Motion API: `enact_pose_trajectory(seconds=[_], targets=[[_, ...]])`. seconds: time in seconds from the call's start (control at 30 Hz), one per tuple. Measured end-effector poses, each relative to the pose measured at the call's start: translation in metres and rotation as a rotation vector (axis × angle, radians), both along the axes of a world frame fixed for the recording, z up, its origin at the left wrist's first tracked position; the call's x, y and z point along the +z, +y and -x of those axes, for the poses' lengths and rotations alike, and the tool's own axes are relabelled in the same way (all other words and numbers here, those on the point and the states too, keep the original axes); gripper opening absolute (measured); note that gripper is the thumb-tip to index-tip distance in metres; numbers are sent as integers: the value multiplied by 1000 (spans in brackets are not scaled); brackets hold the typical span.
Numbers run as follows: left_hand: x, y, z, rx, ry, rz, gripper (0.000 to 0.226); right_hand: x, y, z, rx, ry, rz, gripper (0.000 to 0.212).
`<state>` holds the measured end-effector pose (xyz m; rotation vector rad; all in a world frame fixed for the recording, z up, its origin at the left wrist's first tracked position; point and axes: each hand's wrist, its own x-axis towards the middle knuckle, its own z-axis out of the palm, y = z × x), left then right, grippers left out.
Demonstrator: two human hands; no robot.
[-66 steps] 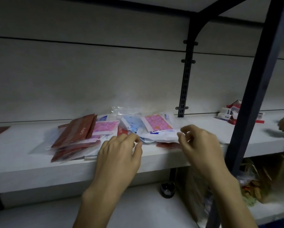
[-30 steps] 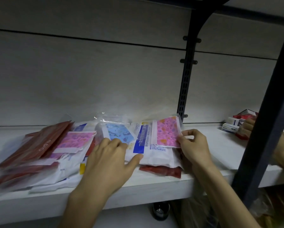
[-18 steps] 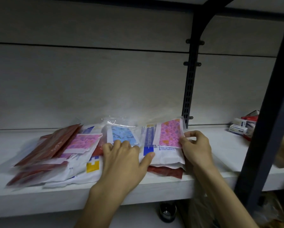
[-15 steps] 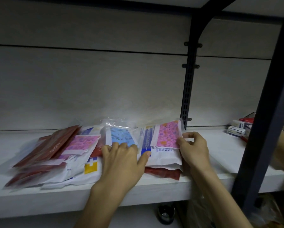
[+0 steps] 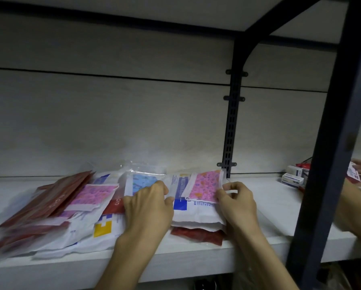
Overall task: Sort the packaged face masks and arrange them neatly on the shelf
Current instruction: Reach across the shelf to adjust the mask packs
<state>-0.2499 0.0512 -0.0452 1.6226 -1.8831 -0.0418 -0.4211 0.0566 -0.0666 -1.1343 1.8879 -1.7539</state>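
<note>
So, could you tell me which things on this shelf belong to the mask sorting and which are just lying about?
Part of the job:
- pink-patterned mask pack, pinched by the right hand
- blue-patterned mask pack under the left hand
- red packs
- shelf

Just lying about:
- small boxes
- dark upright post

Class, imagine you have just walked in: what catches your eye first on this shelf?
The bright pink patterned mask pack, pinched at its right edge by the right hand, atop a white pack stack mid-shelf. Beside it, the left hand presses a blue patterned pack; dark red packs fan out far left.
</note>
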Motion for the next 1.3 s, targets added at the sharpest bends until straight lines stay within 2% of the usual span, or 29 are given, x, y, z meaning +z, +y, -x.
enact_pose_trajectory(seconds=[0.1, 0.17, 0.3, 0.47, 0.6, 0.77, 0.83, 0.97, 1.03, 1.1, 1.3], targets=[[4, -1, 1, -70, 180, -10, 26, 1, 1, 1, -10, 34, 6, 4], [7, -1, 1, -117, 306, -102, 36, 2, 2, 1, -10, 63, 6, 5], [9, -7, -2, -151, 376, -298, 55, 3, 3, 1, -5, 104, -23, 5], [15, -1, -3, -266, 512, -409, 49, 8, 11, 9, 23, 188, -86, 8], [15, 4, -1, -333, 551, -361, 44, 9, 23, 14, 43, 279, -96, 9], [12, 14, 0, -389, 686, -221, 42, 13, 40, 16, 38, 222, 41, 10], [14, 19, -2, -378, 736, -143, 44, 16, 46, 16, 36, 168, 89, 8], [21, 38, -10, -374, 828, -41, 50, 19, 55, 11, 130, -66, 118, 3], [22, 48, -17, -350, 849, 33, 51, 19, 58, 7, 174, -140, 123, 8], [21, 62, -27, -331, 864, 100, 52, 21, 64, 0, 235, -197, 135, 14], [8, 108, -67, -295, 896, 139, 40, 12, 74, -37, 392, -265, 122, 8]])
